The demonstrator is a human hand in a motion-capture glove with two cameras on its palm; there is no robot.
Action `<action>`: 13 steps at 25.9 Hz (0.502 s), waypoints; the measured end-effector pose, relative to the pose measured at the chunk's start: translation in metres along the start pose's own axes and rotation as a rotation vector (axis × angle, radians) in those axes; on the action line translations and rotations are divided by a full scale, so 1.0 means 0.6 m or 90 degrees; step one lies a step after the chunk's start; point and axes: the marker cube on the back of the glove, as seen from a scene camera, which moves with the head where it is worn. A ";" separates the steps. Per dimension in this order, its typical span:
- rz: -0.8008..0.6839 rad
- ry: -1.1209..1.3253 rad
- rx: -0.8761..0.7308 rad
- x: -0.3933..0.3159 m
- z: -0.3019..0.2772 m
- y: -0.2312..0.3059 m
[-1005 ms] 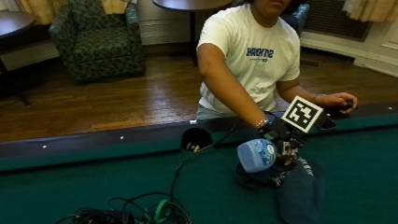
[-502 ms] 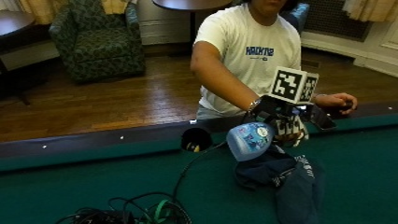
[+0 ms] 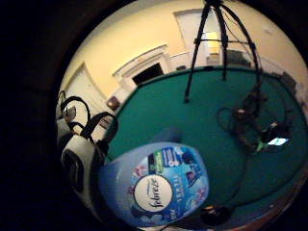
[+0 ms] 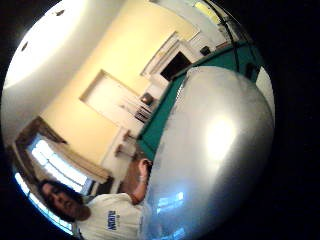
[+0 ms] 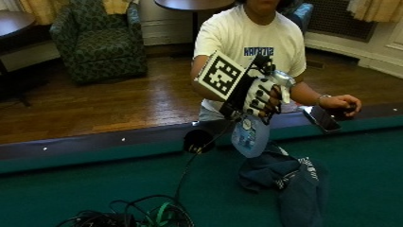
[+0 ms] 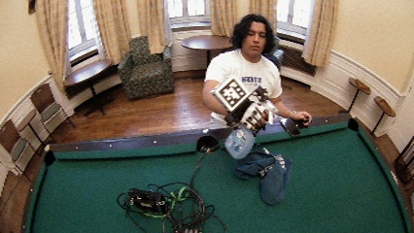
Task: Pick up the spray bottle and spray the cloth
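My gloved right hand [image 5: 261,97] grips the neck of a pale blue spray bottle [image 5: 250,137], fingers curled round it, and holds it in the air over the near rail of the green pool table [image 5: 94,184]. The bottle hangs body down, its labelled side [image 3: 161,190] close to the palm; in the thumb side palm view the bottle [image 4: 210,160] fills much of the picture. A crumpled dark blue cloth [image 5: 290,182] lies on the felt just below and to the right of the bottle. In the wide view the hand [image 6: 253,114] holds the bottle [image 6: 238,143] above the cloth [image 6: 268,172].
The person's bare left hand [image 5: 340,103] rests on the rail beside a dark phone [image 5: 319,118]. A corner-side pocket [image 5: 198,140] opens in the rail left of the bottle. A tangle of cables [image 5: 135,217] lies on the felt. A tripod [image 3: 211,43] stands across the table.
The hand has lifted the bottle higher off the cloth and turned it from lying sideways to hanging body down. The cloth lies where it was.
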 end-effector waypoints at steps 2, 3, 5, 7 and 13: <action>-0.015 -0.072 0.006 0.006 0.013 0.004; -0.020 -0.094 0.008 0.004 0.023 0.005; -0.024 -0.119 0.009 -0.006 0.049 0.005; -0.024 -0.134 -0.002 -0.020 0.078 0.000; -0.039 -0.178 -0.080 -0.071 0.189 -0.022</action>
